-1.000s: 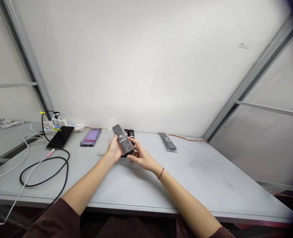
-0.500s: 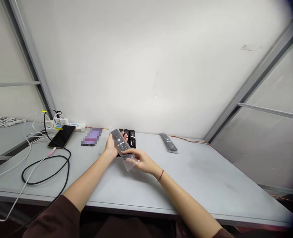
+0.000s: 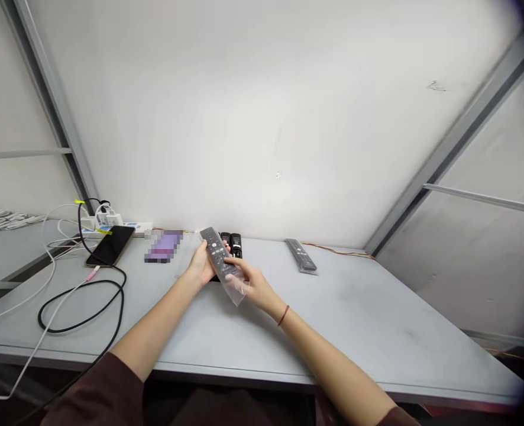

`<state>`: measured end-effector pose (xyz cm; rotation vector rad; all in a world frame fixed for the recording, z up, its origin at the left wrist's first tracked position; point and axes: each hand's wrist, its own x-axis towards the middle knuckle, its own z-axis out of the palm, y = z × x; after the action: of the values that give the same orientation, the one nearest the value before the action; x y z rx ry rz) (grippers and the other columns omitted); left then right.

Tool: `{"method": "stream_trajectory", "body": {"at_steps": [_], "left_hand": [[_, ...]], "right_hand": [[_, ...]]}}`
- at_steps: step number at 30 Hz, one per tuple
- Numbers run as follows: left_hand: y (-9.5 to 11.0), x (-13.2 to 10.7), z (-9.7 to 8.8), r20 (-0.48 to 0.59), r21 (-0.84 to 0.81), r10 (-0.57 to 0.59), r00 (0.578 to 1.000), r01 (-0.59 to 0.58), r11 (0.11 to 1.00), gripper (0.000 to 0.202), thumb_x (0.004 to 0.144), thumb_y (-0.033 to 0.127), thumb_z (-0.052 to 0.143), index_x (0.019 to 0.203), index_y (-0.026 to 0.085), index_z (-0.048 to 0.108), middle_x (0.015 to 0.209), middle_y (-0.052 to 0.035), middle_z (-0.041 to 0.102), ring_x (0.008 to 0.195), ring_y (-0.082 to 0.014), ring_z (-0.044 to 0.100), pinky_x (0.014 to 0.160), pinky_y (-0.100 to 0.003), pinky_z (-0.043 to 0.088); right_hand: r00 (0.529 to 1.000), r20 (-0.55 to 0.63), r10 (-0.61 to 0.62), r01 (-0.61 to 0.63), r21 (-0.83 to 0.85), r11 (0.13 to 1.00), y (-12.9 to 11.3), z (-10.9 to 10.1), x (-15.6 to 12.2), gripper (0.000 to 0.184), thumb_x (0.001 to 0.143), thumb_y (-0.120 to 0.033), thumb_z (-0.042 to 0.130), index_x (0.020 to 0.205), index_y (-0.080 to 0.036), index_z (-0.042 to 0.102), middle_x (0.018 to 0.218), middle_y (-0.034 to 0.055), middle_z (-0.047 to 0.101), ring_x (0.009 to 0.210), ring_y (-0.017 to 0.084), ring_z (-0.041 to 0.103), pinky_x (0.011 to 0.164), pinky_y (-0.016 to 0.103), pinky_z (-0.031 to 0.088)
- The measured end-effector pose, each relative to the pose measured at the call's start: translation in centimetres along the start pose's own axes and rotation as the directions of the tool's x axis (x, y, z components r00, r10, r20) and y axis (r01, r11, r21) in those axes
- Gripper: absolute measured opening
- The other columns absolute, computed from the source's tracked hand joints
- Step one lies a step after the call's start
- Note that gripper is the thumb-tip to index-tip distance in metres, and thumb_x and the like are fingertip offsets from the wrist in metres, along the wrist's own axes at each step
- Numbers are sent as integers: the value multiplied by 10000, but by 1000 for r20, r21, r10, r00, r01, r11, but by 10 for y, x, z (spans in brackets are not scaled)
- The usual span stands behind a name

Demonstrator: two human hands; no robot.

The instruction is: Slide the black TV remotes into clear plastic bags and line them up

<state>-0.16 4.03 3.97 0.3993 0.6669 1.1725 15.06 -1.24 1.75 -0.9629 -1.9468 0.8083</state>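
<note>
Both my hands hold one dark remote control (image 3: 215, 251) above the grey table (image 3: 333, 319). It sits inside a clear plastic sleeve (image 3: 236, 289) whose loose end sticks out toward me. My left hand (image 3: 202, 265) grips the remote from the left side, fingers wrapped round it. My right hand (image 3: 249, 283) pinches the sleeve's near end, a red cord on its wrist. Just behind the held remote, two black remotes (image 3: 230, 242) lie side by side near the wall.
Another remote in a sleeve (image 3: 300, 255) lies to the right by the wall. At the left are a black phone (image 3: 110, 245), a power strip with plugs (image 3: 111, 223), a looped black cable (image 3: 84, 307) and a white cable (image 3: 26, 296). A blurred purple item (image 3: 163, 245) lies beside the phone.
The bare remote now sits in the clear sleeve. My right hand moved from under the remote to the sleeve's near end, and the remote shifted slightly back toward the wall.
</note>
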Motion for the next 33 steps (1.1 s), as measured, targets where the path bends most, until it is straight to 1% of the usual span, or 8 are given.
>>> {"method": "stream_trajectory", "body": {"at_steps": [5, 9, 12, 15, 17, 21, 26, 33], "left_hand": [[1, 2, -3, 85, 46, -86, 993, 83, 996, 332, 926, 311, 365, 924, 90, 612, 809, -98, 666, 739, -181, 638, 752, -319, 512], [8, 8, -7, 53, 38, -77, 996, 75, 996, 246, 906, 158, 380, 961, 74, 605, 835, -108, 675, 776, -174, 647, 803, -309, 502], [16, 10, -9, 50, 28, -33, 998, 31, 999, 257, 911, 151, 374, 997, 65, 601, 853, -109, 680, 804, -177, 648, 836, -321, 497], [21, 6, -9, 107, 101, -23, 994, 13, 995, 258, 904, 169, 407, 1050, 71, 595, 896, -120, 684, 842, -192, 650, 846, -346, 498], [20, 2, -8, 150, 153, -41, 988, 18, 988, 264, 897, 171, 428, 1087, 81, 588, 923, -126, 683, 868, -205, 651, 857, -371, 496], [13, -4, -5, 248, 181, -38, 968, -8, 983, 291, 859, 145, 501, 1144, 146, 559, 1062, -121, 658, 940, -240, 642, 879, -451, 487], [11, -6, -6, 285, 214, -85, 955, 23, 977, 298, 860, 167, 517, 1156, 164, 551, 1134, -121, 635, 996, -257, 627, 897, -499, 472], [15, -12, -2, 240, 268, -143, 960, 76, 960, 336, 875, 206, 500, 1199, 130, 542, 1063, -158, 662, 975, -266, 639, 881, -473, 481]], "right_hand": [[997, -76, 18, -17, 22, 1000, 1, -2, 1, 355, 868, -281, 488, 1211, -214, 550, 1121, 65, 635, 867, 181, 608, 783, 324, 478], [995, -92, 46, -41, 56, 998, -1, -8, 2, 361, 817, -137, 427, 1113, -200, 623, 1120, 54, 646, 938, 192, 600, 807, 323, 477], [995, 43, 92, -96, 80, 992, -5, -18, 1, 394, 810, -110, 381, 1089, -184, 649, 1075, 60, 659, 864, 182, 608, 746, 315, 499], [968, 248, 36, -54, 65, 996, -11, -30, 0, 374, 813, -170, 490, 1161, -214, 620, 1176, 49, 616, 1010, 207, 567, 840, 336, 480], [947, 320, 22, -43, 60, 997, -14, -34, 0, 400, 810, -228, 552, 1209, -236, 589, 1258, 41, 568, 1100, 224, 523, 903, 361, 455], [905, 415, 88, -124, 60, 990, -18, -33, -1, 413, 854, -368, 535, 1248, -249, 564, 1282, 52, 560, 1075, 227, 549, 900, 381, 468], [878, 472, 83, -115, 39, 993, -20, -32, -2, 414, 858, -413, 529, 1236, -253, 585, 1253, 42, 586, 1079, 228, 555, 939, 385, 445], [888, 458, 30, -43, 18, 999, -17, -34, -2, 384, 859, -420, 531, 1207, -279, 609, 1265, 33, 576, 1063, 221, 561, 883, 349, 462]]}}
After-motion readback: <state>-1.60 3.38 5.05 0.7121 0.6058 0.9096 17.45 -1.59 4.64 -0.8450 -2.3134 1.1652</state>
